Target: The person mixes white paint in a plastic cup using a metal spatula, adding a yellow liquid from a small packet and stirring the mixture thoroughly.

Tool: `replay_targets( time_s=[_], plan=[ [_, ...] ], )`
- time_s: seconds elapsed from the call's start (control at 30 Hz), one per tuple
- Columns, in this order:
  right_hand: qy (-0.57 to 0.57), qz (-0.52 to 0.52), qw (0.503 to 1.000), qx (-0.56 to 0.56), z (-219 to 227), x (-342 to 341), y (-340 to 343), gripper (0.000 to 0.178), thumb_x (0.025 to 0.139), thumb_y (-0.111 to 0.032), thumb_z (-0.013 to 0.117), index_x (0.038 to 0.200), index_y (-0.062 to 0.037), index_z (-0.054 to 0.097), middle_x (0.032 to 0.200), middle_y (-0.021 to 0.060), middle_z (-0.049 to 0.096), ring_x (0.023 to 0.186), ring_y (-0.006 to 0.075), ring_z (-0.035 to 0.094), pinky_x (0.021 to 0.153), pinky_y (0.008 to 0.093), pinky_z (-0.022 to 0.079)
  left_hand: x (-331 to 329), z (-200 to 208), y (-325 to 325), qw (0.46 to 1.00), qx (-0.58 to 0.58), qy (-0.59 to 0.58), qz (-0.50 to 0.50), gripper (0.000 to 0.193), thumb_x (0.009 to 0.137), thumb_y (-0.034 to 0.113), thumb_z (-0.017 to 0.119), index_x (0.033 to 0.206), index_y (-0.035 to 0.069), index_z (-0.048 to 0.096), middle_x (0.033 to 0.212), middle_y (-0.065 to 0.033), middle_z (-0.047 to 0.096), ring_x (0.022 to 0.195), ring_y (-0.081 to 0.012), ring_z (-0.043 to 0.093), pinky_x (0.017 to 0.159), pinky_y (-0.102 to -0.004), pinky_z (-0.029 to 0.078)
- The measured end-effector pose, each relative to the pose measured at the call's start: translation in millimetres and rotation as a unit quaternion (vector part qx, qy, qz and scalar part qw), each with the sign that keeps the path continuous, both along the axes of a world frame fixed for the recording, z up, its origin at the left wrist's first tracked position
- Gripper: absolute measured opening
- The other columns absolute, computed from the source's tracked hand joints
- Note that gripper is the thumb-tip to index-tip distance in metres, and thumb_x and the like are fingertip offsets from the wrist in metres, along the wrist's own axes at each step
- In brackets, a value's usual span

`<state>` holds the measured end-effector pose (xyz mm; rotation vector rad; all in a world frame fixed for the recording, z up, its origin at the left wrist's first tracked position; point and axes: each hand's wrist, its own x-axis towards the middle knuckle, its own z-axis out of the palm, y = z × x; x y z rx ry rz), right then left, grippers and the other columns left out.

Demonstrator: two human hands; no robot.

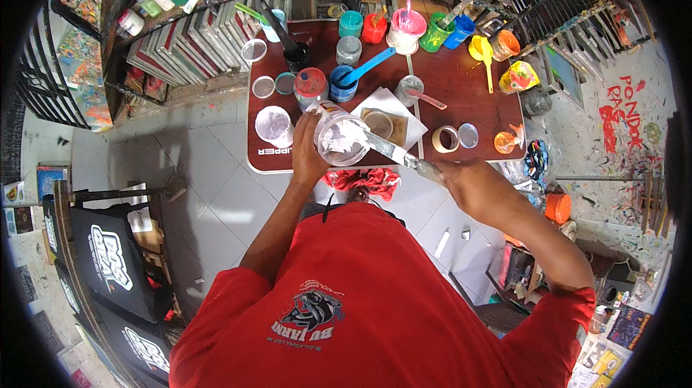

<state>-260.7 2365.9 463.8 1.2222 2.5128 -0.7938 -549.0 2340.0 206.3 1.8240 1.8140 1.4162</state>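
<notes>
Over the table (454,74), clear tub (332,157) of thick white paint (344,137), left hand (308,144) gripping it, right hand (477,188) clasping spatula (401,157)

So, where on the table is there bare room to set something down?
The widest bare patch of the dark red table lies between the round clear cup with a pink stirrer, the long yellow plastic spatula and the round tan tape roll. The left half is crowded, with a round black pot and a round red-topped jar close together.
</notes>
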Motion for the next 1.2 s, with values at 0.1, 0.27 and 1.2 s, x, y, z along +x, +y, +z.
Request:
replay_targets(
  time_s=[0.1, 0.27, 1.2],
  plan=[
    [0.076, -0.05, 0.995, -0.037, 11, 17, -10, 0.028, 0.101, -0.019, 0.045, 0.111, 0.0029, 0.06, 0.073, 0.0235, 0.062, 0.067, 0.0375, 0.064, 0.062, 0.0479, 0.048, 3, 46, 7, 0.998, 0.05, 0.025, 0.005, 0.091, 0.056, 0.015, 0.091, 0.135, 0.002, 0.048, 0.143, -0.0199, 0.047, 0.135, -0.0409, 0.041, 0.112, -0.0491, 0.035],
    [0.212, -0.113, 0.962, -0.131, 8, 31, -24, 0.032, 0.105, -0.019, 0.041, 0.123, -0.0003, 0.059, 0.068, 0.0063, 0.06, 0.053, 0.0119, 0.055, 0.051, 0.0294, 0.046, -5, 103, 23, 0.982, 0.17, 0.081, 0.023, 0.083, 0.065, 0.031, 0.088, 0.133, 0.002, 0.05, 0.143, -0.0213, 0.048, 0.135, -0.0425, 0.041, 0.112, -0.0516, 0.033],
    [0.631, -0.168, 0.682, -0.331, -65, -11, -77, 0.029, 0.107, -0.021, 0.04, 0.108, 0.0018, 0.057, 0.074, 0.0014, 0.054, 0.052, 0.0037, 0.043, 0.046, 0.0219, 0.035, 33, 206, 32, 0.951, 0.283, -0.03, 0.12, 0.089, 0.068, 0.025, 0.085, 0.143, 0.003, 0.041, 0.144, -0.021, 0.046, 0.133, -0.0371, 0.045, 0.112, -0.0446, 0.033]
  ],
)
